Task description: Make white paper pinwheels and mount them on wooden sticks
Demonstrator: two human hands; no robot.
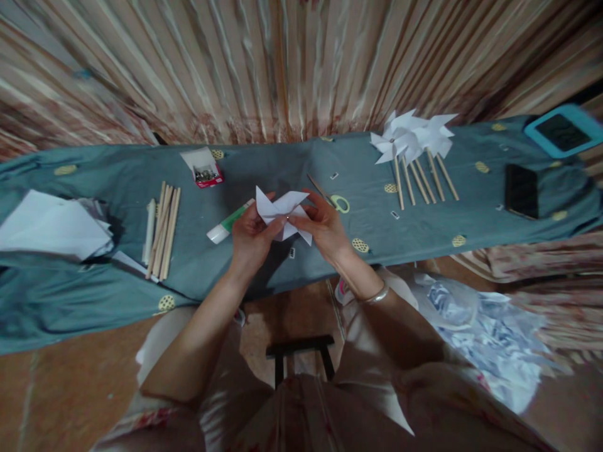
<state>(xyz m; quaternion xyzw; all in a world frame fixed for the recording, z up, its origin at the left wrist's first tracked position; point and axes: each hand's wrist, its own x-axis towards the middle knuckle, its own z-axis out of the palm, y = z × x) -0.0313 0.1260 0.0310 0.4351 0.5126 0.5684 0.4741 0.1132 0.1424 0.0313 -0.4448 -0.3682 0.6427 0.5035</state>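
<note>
A white paper pinwheel (pixel 287 204) is held up in front of me, above the near half of the table. My left hand (pixel 252 235) grips it from the left, thumb pressed near its centre. From the other side my right hand (pixel 325 226) pinches it, thumb and fingertip meeting close to a small shiny spot at the middle. Just behind my left hand lies a glue stick (pixel 230 221) with a green label and white cap. Scissors (pixel 339 203) with a yellow-green handle rest beyond my right hand, partly hidden by it.
A red box (pixel 207 179) of small metal pieces stands open at the back. Wooden sticks (pixel 166 232) and stacked white paper (pixel 51 226) lie left. Finished pinwheels (pixel 414 138) on sticks, a phone (pixel 521 191) and a blue-framed tablet (pixel 565 130) are right. A bag of paper scraps (pixel 490 339) sits below.
</note>
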